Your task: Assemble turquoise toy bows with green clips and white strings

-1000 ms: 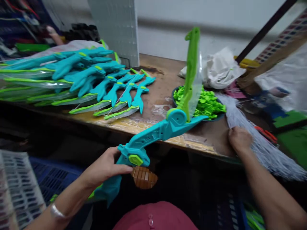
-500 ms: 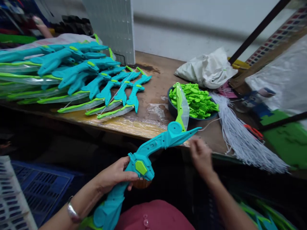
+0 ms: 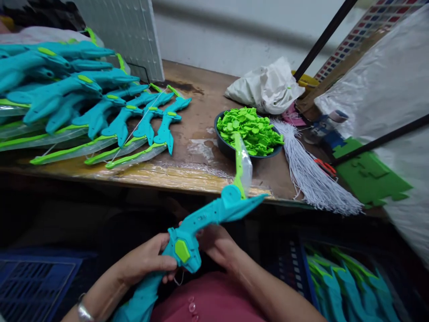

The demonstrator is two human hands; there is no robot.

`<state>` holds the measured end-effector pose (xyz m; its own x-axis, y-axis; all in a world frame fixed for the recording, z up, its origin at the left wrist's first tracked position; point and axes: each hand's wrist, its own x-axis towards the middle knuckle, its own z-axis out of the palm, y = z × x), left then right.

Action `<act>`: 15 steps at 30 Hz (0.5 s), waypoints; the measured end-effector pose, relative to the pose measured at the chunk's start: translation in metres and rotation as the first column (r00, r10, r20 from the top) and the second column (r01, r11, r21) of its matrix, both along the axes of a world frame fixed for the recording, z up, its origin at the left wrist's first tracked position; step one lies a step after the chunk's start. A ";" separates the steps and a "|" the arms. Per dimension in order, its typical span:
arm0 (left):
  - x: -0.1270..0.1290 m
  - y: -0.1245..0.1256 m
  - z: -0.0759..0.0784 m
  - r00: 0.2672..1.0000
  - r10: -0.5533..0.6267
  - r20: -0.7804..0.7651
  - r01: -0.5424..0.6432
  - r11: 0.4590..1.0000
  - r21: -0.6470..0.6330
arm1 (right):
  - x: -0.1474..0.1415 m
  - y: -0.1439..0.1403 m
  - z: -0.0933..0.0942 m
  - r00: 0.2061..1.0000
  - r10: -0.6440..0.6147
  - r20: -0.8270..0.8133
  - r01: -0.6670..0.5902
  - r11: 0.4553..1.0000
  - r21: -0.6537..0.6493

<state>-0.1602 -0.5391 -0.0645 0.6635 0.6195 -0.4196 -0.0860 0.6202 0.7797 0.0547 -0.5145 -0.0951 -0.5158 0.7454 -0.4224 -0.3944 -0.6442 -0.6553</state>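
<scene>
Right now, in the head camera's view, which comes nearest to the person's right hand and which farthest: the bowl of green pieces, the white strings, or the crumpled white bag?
From the right hand:
1. Bowl of green pieces, at the table's near edge, just above the hand.
2. White strings, to the right of the bowl.
3. Crumpled white bag, at the back by the wall.

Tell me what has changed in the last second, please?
The right hand left the white strings on the table and came back to the toy bow, now held under its middle. The bow came lower and closer. The left hand kept its grip; the bowl stayed.
</scene>
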 end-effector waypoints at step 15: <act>-0.041 -0.055 -0.015 0.933 -0.170 -0.319 0.134 0.982 -0.129 | 0.038 0.050 0.036 0.922 -0.366 0.126 0.349 0.927 0.141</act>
